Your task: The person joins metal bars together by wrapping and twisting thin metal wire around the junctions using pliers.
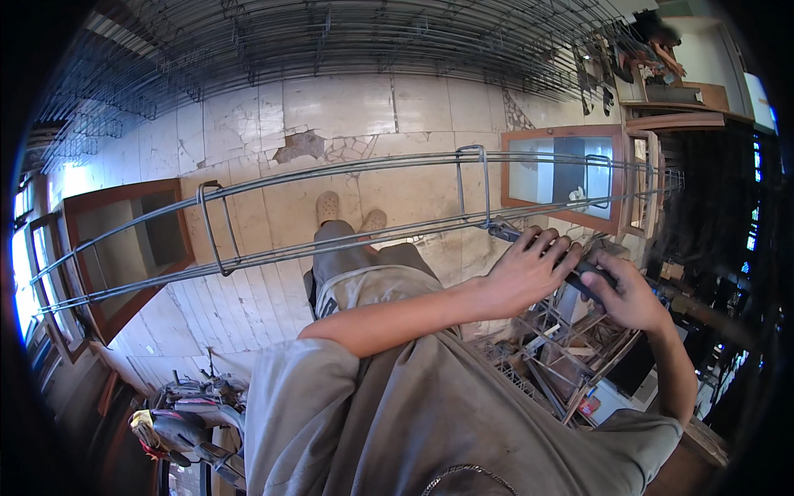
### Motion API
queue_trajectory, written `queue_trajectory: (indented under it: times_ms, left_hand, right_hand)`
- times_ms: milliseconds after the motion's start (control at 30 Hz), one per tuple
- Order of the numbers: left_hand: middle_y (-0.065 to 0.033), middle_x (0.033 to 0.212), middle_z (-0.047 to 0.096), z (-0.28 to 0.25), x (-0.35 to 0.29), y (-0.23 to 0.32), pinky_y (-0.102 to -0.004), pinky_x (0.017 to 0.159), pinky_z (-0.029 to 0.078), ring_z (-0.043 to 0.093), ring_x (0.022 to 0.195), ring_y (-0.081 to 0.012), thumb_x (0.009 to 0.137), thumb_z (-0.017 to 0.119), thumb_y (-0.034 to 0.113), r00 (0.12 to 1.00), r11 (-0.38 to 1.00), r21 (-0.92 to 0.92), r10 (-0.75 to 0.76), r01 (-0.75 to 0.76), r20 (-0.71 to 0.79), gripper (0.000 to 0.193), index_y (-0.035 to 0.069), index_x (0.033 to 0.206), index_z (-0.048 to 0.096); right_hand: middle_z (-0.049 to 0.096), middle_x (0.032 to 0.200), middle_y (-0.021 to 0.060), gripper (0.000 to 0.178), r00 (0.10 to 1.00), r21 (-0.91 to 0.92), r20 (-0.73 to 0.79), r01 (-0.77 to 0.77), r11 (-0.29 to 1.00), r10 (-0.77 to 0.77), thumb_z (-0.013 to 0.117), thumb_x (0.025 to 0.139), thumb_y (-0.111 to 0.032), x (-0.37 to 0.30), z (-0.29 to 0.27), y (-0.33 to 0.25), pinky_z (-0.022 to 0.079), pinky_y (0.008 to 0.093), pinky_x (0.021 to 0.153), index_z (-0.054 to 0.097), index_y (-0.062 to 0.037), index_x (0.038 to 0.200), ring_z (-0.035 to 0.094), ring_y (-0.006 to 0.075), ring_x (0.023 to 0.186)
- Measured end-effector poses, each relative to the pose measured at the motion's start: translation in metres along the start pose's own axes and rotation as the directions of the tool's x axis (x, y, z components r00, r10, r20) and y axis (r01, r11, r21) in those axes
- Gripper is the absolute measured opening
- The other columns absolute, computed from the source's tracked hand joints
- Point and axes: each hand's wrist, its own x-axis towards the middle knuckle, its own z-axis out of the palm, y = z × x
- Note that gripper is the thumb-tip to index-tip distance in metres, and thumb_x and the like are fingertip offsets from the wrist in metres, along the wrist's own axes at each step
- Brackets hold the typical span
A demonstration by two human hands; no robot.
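Note:
A long reinforcing-bar cage (347,240) stretches across in front of me, its thin steel bars joined by rectangular stirrups. Both my hands are at its near side, right of centre. My left hand (538,266) reaches across to the right, with its fingers curled over a long plier-like tool. That tool's grey metal head (501,230) sits at the lower corner of a stirrup (474,186), against the near bars. My right hand (630,291) is closed round the dark handle (589,279) end. Fingers hide the middle of the tool, so its exact kind is unclear.
Many stacked steel cages (331,41) fill the far side. Wooden-framed glazed units stand under the cage at left (186,240) and right (513,197). A motorbike (194,417) is at lower left, metal frames (571,355) at lower right. Another person (653,50) is at far right.

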Motion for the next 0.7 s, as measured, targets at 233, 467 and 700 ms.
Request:
queue_trajectory:
  times_ms: [233, 467, 700]
  left_hand:
    - [-0.0152, 0.097, 0.061, 0.011, 0.008, -0.011, -0.044, 0.088, 0.047, 0.062, 0.097, -0.0326, 0.074, 0.061, 0.007, 0.999, 0.998, -0.053, -0.012, 0.015, 0.047, 0.037, 0.0, 0.109, 0.052]
    - [-0.0186, 0.1, 0.06, -0.015, 0.009, -0.019, -0.0431, 0.091, 0.046, 0.061, 0.099, -0.0376, 0.071, 0.063, 0.0, 0.979, 0.938, -0.328, -0.043, 0.108, 0.198, 0.046, -0.002, 0.116, 0.051]
    - [-0.0158, 0.099, 0.061, 0.001, -0.007, -0.006, -0.0463, 0.089, 0.047, 0.063, 0.096, -0.0339, 0.073, 0.063, 0.007, 0.991, 0.992, -0.043, 0.118, -0.121, -0.056, 0.047, 0.002, 0.118, 0.053]
  right_hand:
    - [0.062, 0.095, 0.0116, 0.034, 0.951, -0.648, -0.178, 0.079, 0.757, -0.251, 0.06, 0.093, -0.022, -0.018, 0.017, -0.025, 0.051, 0.0317, 0.065, 0.054, -0.0022, 0.119, 0.061, 0.0188, 0.071]
    - [0.058, 0.112, 0.017, 0.062, 0.821, -0.984, -0.148, -0.068, 0.163, -0.551, 0.067, 0.078, -0.022, -0.03, 0.055, -0.015, 0.049, 0.0407, 0.076, 0.052, 0.0041, 0.132, 0.059, 0.0286, 0.093]
    - [0.059, 0.061, 0.0038, 0.04, 0.93, 0.329, 0.059, -0.362, 0.872, 0.363, 0.055, 0.099, -0.034, -0.016, 0.034, -0.003, 0.048, 0.0306, 0.046, 0.066, 0.0033, 0.091, 0.054, 0.0127, 0.047]
